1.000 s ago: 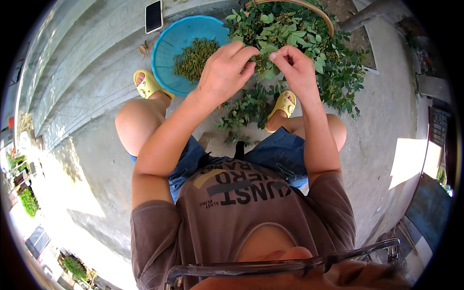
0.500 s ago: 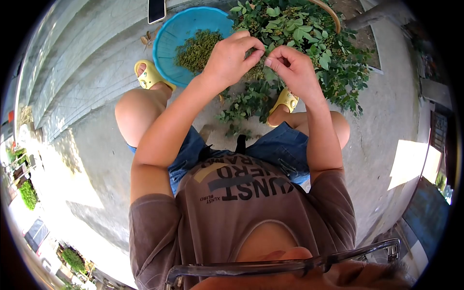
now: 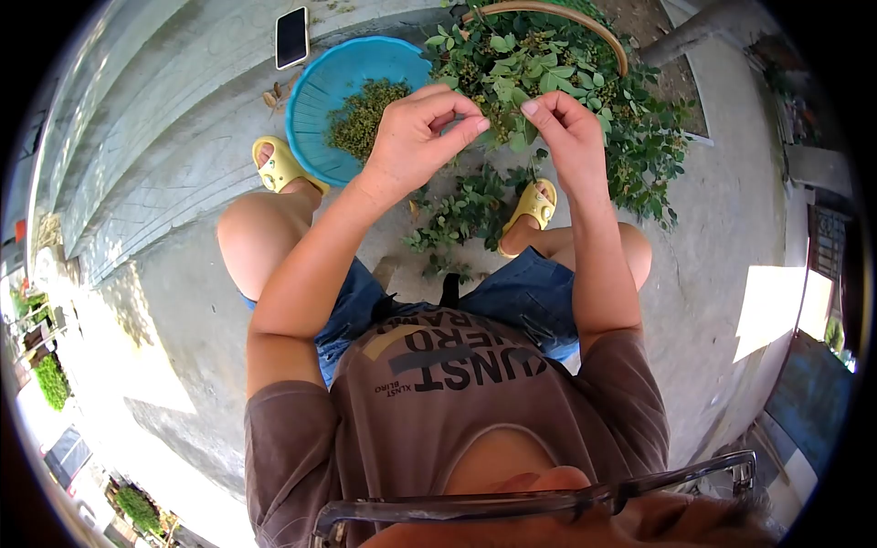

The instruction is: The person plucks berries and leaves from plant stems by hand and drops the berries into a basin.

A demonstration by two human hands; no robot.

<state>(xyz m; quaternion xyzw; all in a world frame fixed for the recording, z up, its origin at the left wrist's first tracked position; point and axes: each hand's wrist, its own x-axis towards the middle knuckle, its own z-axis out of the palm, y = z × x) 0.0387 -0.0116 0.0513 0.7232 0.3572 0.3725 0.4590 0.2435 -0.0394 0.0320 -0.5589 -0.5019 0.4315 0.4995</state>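
Note:
My left hand [image 3: 416, 146] is raised beside the blue basin [image 3: 315, 114], thumb and forefinger pinched together. What lies between those fingertips is too small to tell. Across a small gap, my right hand [image 3: 574, 137] pinches a green leafy sprig [image 3: 521, 102] at its fingertips. Small green clusters [image 3: 370, 114] are piled in the basin, partly covered by my left hand. Behind and right of my hands, leafy branches [image 3: 639, 137] with small berry-like clusters fill the space under a curved wooden handle [image 3: 585, 20].
A phone [image 3: 292, 38] lies at the upper left near the steps [image 3: 155, 128]. Loose leafy sprigs [image 3: 461, 215] are on the ground between my feet, which wear yellow sandals [image 3: 533, 205]. Dry leaves [image 3: 272, 96] lie left of the basin.
The two hands have drawn slightly apart, and my left hand has moved a little down and left. Between the frames the view shifted up and back, moving the basin and phone in the picture.

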